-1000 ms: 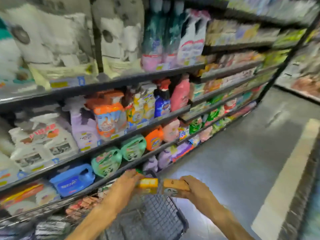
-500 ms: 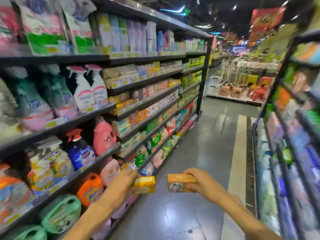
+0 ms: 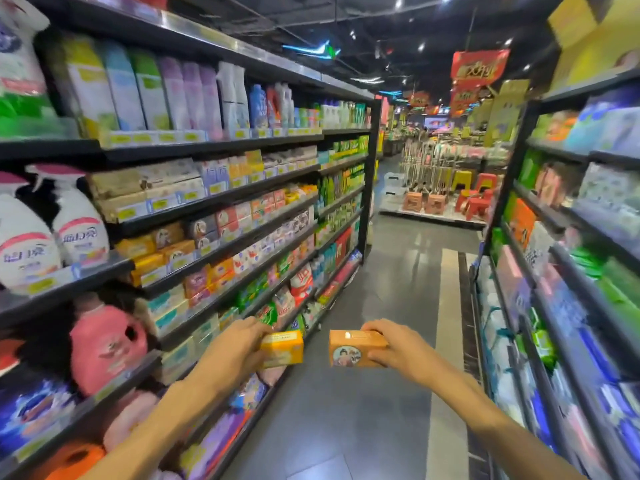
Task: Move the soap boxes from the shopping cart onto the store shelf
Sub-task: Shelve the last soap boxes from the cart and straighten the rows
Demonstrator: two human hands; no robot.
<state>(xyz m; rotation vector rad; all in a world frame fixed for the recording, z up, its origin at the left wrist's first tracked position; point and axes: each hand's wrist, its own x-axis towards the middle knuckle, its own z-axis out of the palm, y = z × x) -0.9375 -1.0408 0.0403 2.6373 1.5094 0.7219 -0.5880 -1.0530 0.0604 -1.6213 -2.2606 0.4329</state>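
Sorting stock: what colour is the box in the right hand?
Orange cardboard soap box, round portrait picture on front; head view.

The shopping cart has dropped out of sight (the view lifted), and the aisle now stretches ahead.

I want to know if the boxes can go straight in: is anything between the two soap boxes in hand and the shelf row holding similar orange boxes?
Nothing visible blocks the way. The left hand holds a yellow soap box, the right hand an orange soap box, both in open aisle air; the shelf row of orange boxes lies up-left, its front open.
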